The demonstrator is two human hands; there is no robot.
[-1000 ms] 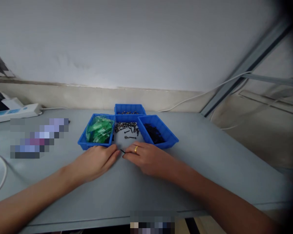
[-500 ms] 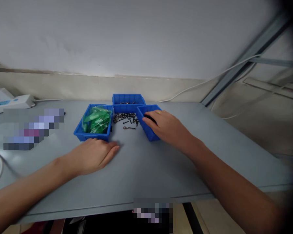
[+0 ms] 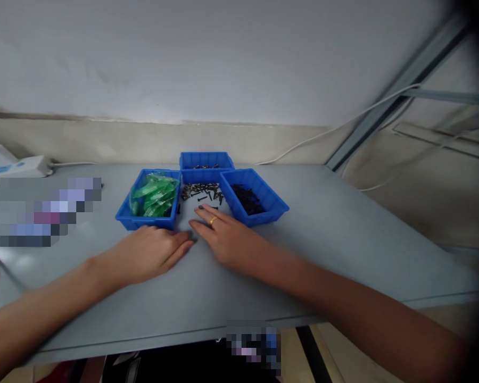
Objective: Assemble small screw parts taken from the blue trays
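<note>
On the grey tabletop, my left hand rests with curled fingers at the front of a blue bin that holds green plastic packets. Its palm side is hidden. My right hand, a ring on one finger, lies low over the table with fingers stretched out and thumb apart. Those fingertips are at a single eye screw, partly covered by the hand. Just behind lies a pile of loose dark screws. At the right, a second blue bin contains black screws.
A third blue bin with metal pieces inside stands behind the pile, near the wall. To the left are a white power strip and a blurred-out object. A white cable runs up to the metal frame at right.
My right hand has come out of the right-hand bin and moved left and down to the eye screw on the table. My left hand stays in place. The view has shifted slightly.
</note>
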